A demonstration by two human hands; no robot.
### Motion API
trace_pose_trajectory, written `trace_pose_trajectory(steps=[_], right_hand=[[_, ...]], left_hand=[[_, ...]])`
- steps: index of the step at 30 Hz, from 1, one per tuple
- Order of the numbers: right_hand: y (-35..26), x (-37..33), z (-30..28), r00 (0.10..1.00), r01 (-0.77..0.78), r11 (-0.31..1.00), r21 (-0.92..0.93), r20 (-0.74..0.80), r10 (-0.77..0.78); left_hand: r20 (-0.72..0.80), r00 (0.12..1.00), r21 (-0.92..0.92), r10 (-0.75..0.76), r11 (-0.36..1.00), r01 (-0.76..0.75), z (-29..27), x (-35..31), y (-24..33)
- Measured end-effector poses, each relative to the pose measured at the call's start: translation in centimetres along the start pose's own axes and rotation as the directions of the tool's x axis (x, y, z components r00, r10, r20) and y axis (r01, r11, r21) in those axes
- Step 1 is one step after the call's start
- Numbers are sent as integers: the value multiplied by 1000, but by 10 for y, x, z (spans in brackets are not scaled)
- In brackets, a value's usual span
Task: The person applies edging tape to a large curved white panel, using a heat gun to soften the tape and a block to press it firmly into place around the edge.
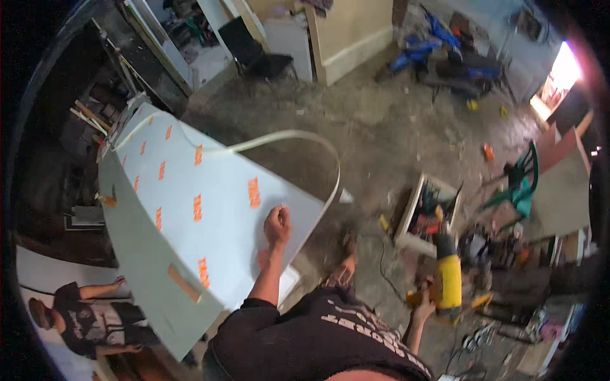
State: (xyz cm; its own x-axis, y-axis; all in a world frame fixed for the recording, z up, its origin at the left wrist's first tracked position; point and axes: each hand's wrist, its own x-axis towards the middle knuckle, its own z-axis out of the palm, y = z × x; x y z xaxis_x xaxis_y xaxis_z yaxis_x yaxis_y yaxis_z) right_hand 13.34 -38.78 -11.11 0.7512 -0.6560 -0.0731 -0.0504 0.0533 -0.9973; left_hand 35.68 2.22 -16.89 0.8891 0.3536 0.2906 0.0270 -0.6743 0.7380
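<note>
Head view: lower right, your right hand (422, 307) is clamping the probably hefty heat gun (450, 279) by its best hold, the handle (433, 293); your left hand (277, 225) is holding its fingers together, contents unclear.

left hand (277, 227): fingers (274, 216) curled | right hand (422, 307): gripping, held out sideways

My left hand (277, 225) has free room across the white panel (229, 222) toward its left edge, past which a wooden piece (184, 284) lies near the bottom corner. A pale strip (292, 134) arching beyond the right edge bars that side; farther right, I find the yellow power tool (448, 279) and tool crate (412, 244) obstructing.
</note>
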Motion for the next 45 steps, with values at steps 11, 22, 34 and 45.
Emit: trace_pose_trajectory(steps=[11, 22, 34, 45], right_hand=[[-20, 276, 193, 961, -266, 961, 75, 91, 259], [33, 552, 481, 732, -472, 877, -91, 514, 447], [23, 735, 832, 445, -109, 959, -261, 850, 282], [119, 699, 1034, 299, -163, 873, -459, 821, 487]], left_hand=[[-288, 950, 246, 123, 968, -50, 86, 237, 4], [-915, 282, -159, -288, 901, 404, 41, 293, -131], [-796, -69, -595, -601, 757, 271, 32, 271, -134], [-776, -452, -625, -440, 632, 458, 14, 295, -151]])
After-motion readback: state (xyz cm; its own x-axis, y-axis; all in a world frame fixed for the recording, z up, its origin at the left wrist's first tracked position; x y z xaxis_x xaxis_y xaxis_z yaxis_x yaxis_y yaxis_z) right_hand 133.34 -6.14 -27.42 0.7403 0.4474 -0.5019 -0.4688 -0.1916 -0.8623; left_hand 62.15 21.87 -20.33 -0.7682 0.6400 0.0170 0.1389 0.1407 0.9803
